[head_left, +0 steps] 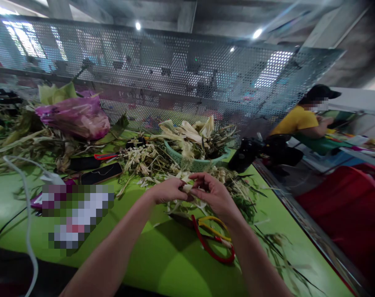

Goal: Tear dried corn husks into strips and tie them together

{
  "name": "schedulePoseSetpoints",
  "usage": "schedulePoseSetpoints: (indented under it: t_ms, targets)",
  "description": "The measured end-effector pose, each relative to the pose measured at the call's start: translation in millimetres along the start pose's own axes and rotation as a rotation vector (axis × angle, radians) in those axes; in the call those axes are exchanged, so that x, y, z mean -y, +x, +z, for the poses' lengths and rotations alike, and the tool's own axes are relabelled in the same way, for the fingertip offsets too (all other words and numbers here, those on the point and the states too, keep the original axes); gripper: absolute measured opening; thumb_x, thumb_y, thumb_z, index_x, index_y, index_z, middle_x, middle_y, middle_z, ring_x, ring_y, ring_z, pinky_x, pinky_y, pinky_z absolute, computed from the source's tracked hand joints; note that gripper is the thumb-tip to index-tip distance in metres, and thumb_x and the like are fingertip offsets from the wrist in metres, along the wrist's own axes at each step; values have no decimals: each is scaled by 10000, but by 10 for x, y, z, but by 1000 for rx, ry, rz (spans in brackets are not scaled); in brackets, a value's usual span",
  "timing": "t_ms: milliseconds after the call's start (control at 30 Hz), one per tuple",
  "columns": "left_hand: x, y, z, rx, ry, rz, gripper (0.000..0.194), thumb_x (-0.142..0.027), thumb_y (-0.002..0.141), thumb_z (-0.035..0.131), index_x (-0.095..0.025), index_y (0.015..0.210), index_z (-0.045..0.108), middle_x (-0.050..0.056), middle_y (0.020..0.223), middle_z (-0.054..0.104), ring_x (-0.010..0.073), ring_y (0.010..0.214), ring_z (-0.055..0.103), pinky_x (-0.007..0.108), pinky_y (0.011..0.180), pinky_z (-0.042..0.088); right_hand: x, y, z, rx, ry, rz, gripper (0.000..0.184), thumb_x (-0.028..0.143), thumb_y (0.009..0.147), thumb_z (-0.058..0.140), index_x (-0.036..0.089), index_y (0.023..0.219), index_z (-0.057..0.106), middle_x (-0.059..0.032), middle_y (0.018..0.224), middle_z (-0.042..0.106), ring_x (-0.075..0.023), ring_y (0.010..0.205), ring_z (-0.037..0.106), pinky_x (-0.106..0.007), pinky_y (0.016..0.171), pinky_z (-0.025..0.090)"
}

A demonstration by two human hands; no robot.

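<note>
My left hand [168,190] and my right hand [212,192] meet above the green table [162,255], both closed on a pale strip of leaf [186,188] pinched between their fingertips. More pale leaf pieces [187,206] lie under the hands. Red-handled and yellow-handled scissors [213,239] rest on the table just below my right wrist. Behind the hands stands a teal basket [199,164] heaped with pale leaves and husks.
Dried leaves and stems [144,159] litter the table's far side. A pink plastic bag [76,115] lies at the left. A black phone [101,173] and a white cable [28,214] are near the left. A perforated metal screen [175,78] stands behind. A person in yellow [298,123] sits at the right.
</note>
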State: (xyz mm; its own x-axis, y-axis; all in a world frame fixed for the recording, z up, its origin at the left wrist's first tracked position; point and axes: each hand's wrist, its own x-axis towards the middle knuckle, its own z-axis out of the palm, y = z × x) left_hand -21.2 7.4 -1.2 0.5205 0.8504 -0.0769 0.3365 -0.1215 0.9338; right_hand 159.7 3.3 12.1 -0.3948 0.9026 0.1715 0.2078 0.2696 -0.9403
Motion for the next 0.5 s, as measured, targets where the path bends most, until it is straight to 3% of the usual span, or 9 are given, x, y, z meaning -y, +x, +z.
schedulePoseSetpoints:
  t_ms: [233, 400, 500]
  targets:
    - [8, -8, 2, 3, -62, 26, 220, -327, 635, 680, -131, 727, 641, -32, 626, 523, 102, 583, 424, 214, 562, 345, 38, -12, -6, -33, -40, -7, 348, 292, 685, 733, 190, 988, 597, 9, 776, 539, -140, 735, 503, -246, 663, 417]
    - [5, -5, -8, -23, -62, 2, 216, -319, 623, 701, -132, 726, 669, -16, 616, 568, 121, 609, 472, 215, 583, 369, 68, -41, -54, 23, -36, -28, 277, 287, 772, 631, 196, 1031, 597, -25, 854, 586, -158, 789, 536, -272, 699, 439]
    - [10, -3, -15, -37, -50, 5, 227, -318, 614, 705, -127, 733, 680, -16, 608, 570, 126, 608, 479, 220, 591, 379, 60, -33, -58, -11, -81, -75, 247, 253, 771, 610, 195, 1011, 606, -27, 855, 599, -161, 801, 550, -286, 729, 446]
